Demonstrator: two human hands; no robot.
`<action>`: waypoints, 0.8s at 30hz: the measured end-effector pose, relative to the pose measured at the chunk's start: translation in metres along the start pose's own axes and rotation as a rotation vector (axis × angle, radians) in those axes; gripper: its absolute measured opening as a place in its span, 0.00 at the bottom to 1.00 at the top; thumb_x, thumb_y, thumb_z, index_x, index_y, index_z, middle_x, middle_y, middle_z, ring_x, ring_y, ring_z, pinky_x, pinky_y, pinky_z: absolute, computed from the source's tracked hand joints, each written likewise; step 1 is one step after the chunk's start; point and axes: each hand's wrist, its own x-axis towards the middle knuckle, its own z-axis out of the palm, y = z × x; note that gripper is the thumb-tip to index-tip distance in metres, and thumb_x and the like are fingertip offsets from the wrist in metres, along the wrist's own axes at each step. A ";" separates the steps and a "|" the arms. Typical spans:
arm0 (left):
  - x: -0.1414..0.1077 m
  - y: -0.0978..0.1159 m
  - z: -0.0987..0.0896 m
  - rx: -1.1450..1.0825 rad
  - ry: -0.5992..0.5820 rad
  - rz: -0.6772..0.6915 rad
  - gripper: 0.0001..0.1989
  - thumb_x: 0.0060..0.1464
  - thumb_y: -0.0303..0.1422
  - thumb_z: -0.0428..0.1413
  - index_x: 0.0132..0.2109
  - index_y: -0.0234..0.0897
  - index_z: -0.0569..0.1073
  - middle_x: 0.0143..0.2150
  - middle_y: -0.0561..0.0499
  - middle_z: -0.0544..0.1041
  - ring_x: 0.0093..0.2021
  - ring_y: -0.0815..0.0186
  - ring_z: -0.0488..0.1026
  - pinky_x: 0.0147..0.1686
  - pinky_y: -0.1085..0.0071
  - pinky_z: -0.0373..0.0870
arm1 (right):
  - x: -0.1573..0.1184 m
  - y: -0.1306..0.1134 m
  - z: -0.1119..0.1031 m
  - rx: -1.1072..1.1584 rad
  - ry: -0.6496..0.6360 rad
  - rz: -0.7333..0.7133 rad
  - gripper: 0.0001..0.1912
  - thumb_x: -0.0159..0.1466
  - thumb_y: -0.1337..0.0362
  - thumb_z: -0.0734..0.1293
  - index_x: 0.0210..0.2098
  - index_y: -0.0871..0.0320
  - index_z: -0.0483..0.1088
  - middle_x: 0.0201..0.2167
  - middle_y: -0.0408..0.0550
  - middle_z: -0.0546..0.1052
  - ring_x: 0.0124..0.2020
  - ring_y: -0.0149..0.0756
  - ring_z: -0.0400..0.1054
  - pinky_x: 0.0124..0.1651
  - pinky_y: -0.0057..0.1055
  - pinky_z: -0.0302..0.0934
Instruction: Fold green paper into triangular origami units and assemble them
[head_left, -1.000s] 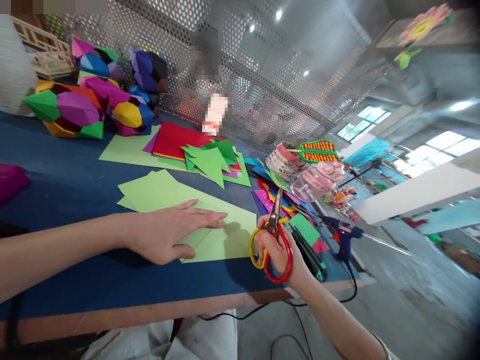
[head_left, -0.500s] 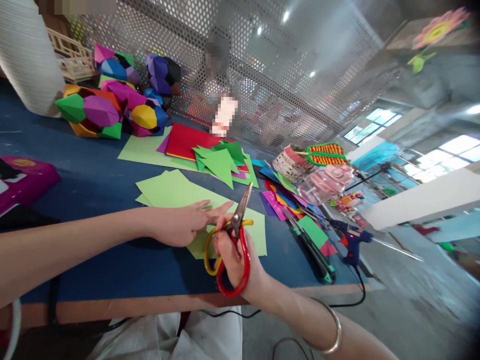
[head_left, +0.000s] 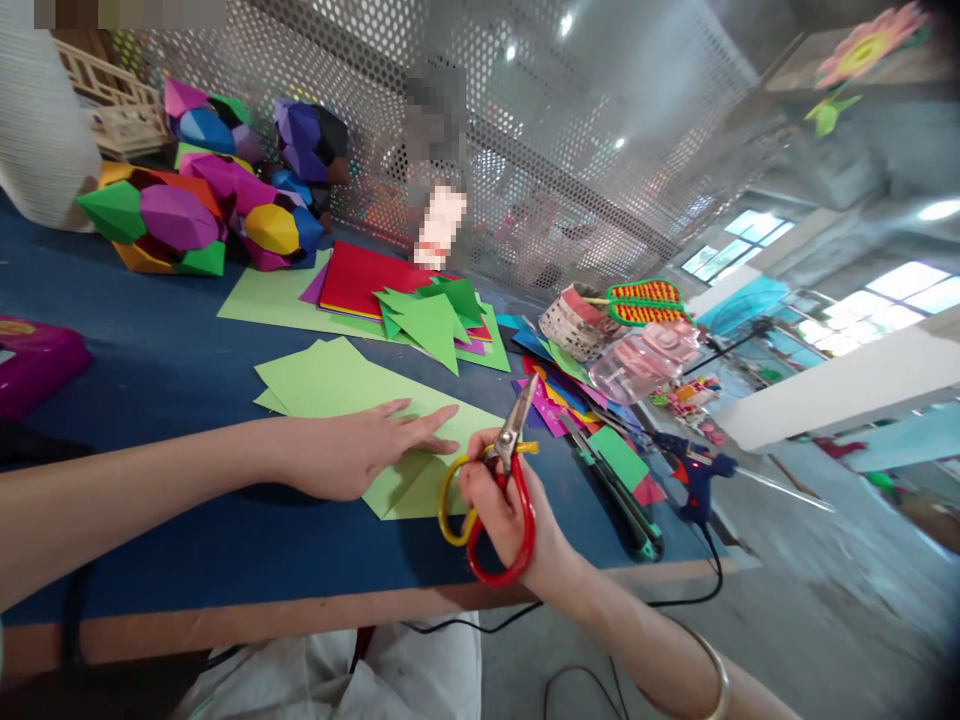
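The left grip [head_left: 349,455] is lying open across the light green paper [head_left: 352,385], its fingers spreading over the surface and gripping nothing. It is seemingly steadying the paper, and it is best pressing evenly through flat fingers, since pushing sideways is risking a slide or a stray crease. The right grip [head_left: 512,525] is grasping the scissors [head_left: 511,445] by their handles, the fingers passing through the loops. The blades are pointing away from the body and are appearing closed. Good handling is meaning shut blades while the left fingers are resting so near, and tips staying clear of the light green paper.

The light green paper is lying on the desk [head_left: 225,560], directly beneath the left grip, and is reaching toward the right grip, which is partly covering its right end. Whether the scissors are touching it, the view is not showing. Jagged green pieces [head_left: 435,325] are lying beyond the light green paper; a cutter [head_left: 615,500] is resting to its right.
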 end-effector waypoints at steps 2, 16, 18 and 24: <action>-0.001 0.002 -0.001 -0.019 -0.014 -0.017 0.52 0.47 0.15 0.43 0.75 0.42 0.29 0.74 0.54 0.56 0.75 0.58 0.44 0.70 0.54 0.48 | -0.003 0.005 -0.021 -0.027 0.022 0.029 0.06 0.66 0.59 0.62 0.40 0.53 0.62 0.25 0.38 0.65 0.25 0.31 0.60 0.26 0.27 0.58; 0.000 -0.001 0.000 -0.155 -0.056 -0.021 0.46 0.60 0.17 0.40 0.73 0.51 0.24 0.75 0.55 0.53 0.76 0.57 0.37 0.71 0.44 0.36 | -0.010 0.021 -0.095 -0.342 0.017 -0.005 0.11 0.68 0.54 0.60 0.43 0.54 0.64 0.26 0.39 0.67 0.24 0.32 0.62 0.27 0.28 0.60; 0.001 0.003 -0.003 -0.163 -0.062 -0.047 0.45 0.59 0.17 0.41 0.74 0.49 0.25 0.75 0.54 0.53 0.75 0.56 0.39 0.71 0.44 0.37 | -0.006 0.014 -0.095 -0.402 -0.017 -0.025 0.10 0.68 0.54 0.60 0.43 0.54 0.64 0.25 0.39 0.68 0.23 0.32 0.63 0.27 0.29 0.60; 0.002 0.011 -0.006 -0.115 -0.052 -0.060 0.55 0.46 0.12 0.44 0.74 0.48 0.28 0.75 0.54 0.53 0.75 0.54 0.40 0.71 0.44 0.38 | 0.034 -0.007 -0.095 -0.786 -0.007 -0.018 0.10 0.67 0.55 0.63 0.41 0.56 0.67 0.31 0.48 0.78 0.33 0.41 0.73 0.36 0.32 0.62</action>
